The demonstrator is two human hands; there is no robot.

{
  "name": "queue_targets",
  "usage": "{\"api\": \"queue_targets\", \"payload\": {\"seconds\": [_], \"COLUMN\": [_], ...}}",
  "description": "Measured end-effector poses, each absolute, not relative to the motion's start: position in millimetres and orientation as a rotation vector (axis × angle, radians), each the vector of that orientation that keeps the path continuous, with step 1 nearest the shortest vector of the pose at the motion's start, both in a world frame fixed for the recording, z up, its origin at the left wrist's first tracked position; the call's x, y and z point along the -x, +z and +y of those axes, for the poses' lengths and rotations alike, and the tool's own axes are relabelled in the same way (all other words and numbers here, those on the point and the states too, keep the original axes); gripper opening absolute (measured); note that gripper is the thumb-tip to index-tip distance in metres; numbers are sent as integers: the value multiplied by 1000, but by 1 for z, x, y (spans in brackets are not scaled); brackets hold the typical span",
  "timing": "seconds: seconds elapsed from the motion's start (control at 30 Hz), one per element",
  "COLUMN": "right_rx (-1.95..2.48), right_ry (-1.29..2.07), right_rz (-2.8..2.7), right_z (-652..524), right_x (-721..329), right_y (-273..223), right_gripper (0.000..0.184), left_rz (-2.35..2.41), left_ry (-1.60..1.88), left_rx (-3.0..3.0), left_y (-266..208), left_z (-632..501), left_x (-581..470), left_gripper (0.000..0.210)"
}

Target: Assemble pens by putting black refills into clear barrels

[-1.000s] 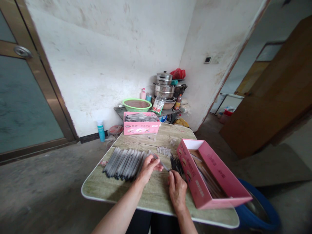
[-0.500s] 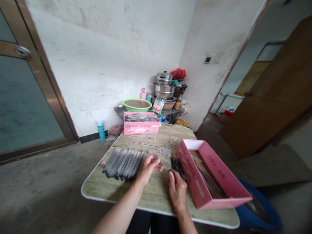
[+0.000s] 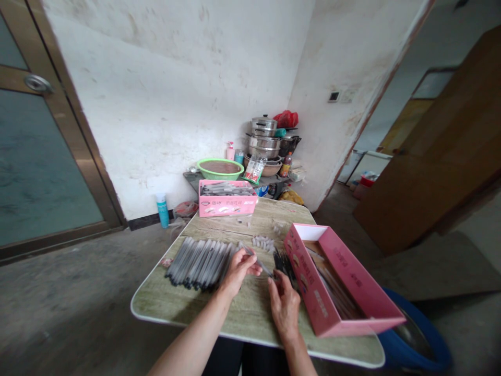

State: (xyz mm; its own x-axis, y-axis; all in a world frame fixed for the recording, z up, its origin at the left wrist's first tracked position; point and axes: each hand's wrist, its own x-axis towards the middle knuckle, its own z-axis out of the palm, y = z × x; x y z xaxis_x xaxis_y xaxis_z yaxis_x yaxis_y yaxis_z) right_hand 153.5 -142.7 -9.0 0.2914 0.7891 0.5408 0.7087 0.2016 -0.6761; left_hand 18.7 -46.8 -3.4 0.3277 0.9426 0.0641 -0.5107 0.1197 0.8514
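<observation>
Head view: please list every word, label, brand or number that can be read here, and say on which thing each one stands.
Nothing can be read for certain.
Far pink box: a row of Chinese characters on its front, too blurred to quote.
Near pink box: printed marks on its side walls, too small and slanted to read.
Blue can on the floor: label blurred.
Bottles beside the green basin: labels too small.
Pens under the left hand and right hand: no print readable.

The table [image 3: 250, 318] has a pale wood-look top with round corners. A row of gray pens [image 3: 198, 263] lies on its left side. A small pink box [image 3: 227, 204] sits at the far edge. A big pink box [image 3: 336, 279] lies open on the right. Little clear caps [image 3: 263, 242] and some black pieces [image 3: 284, 262] lie between them.
</observation>
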Motion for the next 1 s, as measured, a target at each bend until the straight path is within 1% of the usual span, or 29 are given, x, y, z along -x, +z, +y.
{"api": "queue_targets", "payload": {"seconds": [0.13, 0.33, 0.53, 1.0], "right_rx": [1516, 1537, 1525, 1534], "right_ry": [89, 84, 69, 82], "right_rz": [-1466, -1479, -1494, -1571], "right_z": [-143, -142, -142, -141], "right_x": [-153, -153, -154, -153], "right_y": [-7, -9, -9, -10], "right_gripper": [32, 38, 32, 41], "left_rz": [571, 569, 582, 558], "left_ry": [1140, 1138, 1139, 1106], "left_rx": [-939, -943, -934, -971], "left_y": [-6, -6, -4, -2], "left_z": [-46, -46, -46, -48], "left_x": [-19, -19, -19, -18], "left_gripper": [38, 37, 40, 40]}}
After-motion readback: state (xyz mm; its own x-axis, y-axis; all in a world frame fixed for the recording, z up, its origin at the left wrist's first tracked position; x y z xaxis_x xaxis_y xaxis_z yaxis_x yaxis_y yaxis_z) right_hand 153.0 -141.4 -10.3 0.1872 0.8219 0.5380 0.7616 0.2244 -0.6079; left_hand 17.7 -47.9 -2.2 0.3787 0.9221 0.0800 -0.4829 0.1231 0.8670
